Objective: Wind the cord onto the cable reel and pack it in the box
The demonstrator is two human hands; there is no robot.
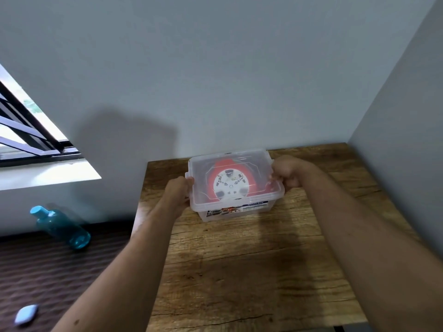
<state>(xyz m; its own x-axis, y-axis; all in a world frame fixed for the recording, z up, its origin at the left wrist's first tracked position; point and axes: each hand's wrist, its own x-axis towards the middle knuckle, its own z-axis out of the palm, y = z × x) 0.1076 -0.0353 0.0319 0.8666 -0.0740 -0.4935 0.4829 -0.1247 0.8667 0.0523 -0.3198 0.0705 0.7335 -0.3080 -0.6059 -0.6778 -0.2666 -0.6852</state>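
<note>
A clear plastic box (242,213) stands on the far part of the wooden table (251,271), with its clear lid (215,164) on top. Through the lid I see the red cable reel (212,179) with its white socket face (229,184) lying flat inside. My left hand (178,194) grips the box's left end at the rim. At the right end, my right hand (287,173) is closed on the rim and lid edge. The cord itself is not visible apart from the reel.
The table sits in a corner, with a grey wall behind it and another on the right. On the dark floor to the left lie a teal water bottle (61,226) and a small pale blue object (26,313). A barred window (28,130) is at far left.
</note>
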